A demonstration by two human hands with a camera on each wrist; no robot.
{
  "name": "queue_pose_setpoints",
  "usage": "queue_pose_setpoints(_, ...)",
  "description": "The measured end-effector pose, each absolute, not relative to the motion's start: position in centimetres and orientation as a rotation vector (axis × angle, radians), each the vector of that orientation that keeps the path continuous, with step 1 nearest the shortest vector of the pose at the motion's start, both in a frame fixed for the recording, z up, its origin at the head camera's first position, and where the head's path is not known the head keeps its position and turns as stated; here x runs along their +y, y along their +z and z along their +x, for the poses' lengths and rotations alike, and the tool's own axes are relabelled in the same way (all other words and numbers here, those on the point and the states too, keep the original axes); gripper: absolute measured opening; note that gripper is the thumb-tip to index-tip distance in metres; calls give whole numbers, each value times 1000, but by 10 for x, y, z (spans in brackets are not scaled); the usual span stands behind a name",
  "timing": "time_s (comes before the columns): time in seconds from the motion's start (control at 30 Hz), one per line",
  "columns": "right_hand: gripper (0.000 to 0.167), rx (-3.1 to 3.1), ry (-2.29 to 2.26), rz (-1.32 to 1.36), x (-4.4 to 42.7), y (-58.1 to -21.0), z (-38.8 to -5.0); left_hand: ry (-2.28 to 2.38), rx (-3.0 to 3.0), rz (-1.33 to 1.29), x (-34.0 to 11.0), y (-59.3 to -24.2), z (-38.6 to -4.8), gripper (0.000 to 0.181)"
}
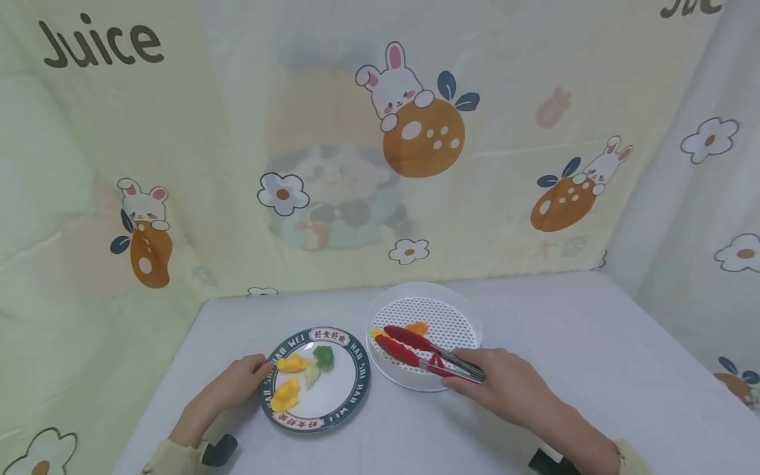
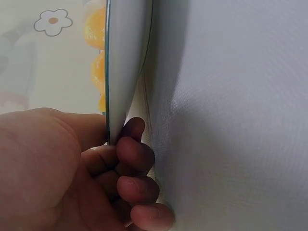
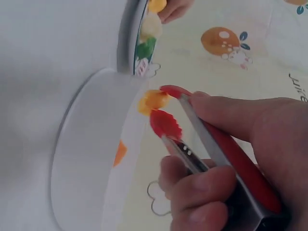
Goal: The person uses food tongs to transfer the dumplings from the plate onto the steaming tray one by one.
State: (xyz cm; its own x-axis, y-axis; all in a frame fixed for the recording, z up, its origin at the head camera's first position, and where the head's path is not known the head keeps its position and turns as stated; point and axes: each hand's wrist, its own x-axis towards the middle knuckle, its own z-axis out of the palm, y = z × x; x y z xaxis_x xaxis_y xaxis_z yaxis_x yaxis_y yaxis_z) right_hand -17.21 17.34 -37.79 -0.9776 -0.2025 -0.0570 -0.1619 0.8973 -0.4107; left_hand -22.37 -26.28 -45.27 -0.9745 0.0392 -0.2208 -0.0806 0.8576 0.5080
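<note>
My left hand [image 1: 237, 382] pinches the left rim of a dark-rimmed plate [image 1: 335, 392]; in the left wrist view the thumb lies over the edge of the plate [image 2: 127, 53] and fingertips [image 2: 137, 154] are beneath it. On the plate lie two yellow pieces [image 1: 285, 394], a green piece [image 1: 323, 356] and a pale one [image 1: 311, 374]. My right hand [image 1: 510, 389] grips red-tipped metal tongs [image 1: 404, 353] over a white perforated basket [image 1: 457, 320]. Between the tong tips, a yellow piece [image 3: 155, 101] shows in the right wrist view. Past them an orange piece [image 1: 417, 327] lies in the basket.
The plate stands left of the basket on a white-covered table [image 1: 534, 316]. Behind it hangs a printed curtain [image 1: 332, 119] with rabbits and flowers, and another curtain stretch [image 1: 683, 218] stands at the right.
</note>
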Motion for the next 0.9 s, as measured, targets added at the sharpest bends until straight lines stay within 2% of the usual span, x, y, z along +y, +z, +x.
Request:
queue_pose_setpoints(0.63, 55, 2963, -492, -330, 190, -382, -185, 799, 2790, -34, -261, -452, -227, 27)
queue_pose_setpoints(0.9, 59, 2962, -479, -325, 190, -381, -185, 801, 2790, -38, -263, -453, -227, 27)
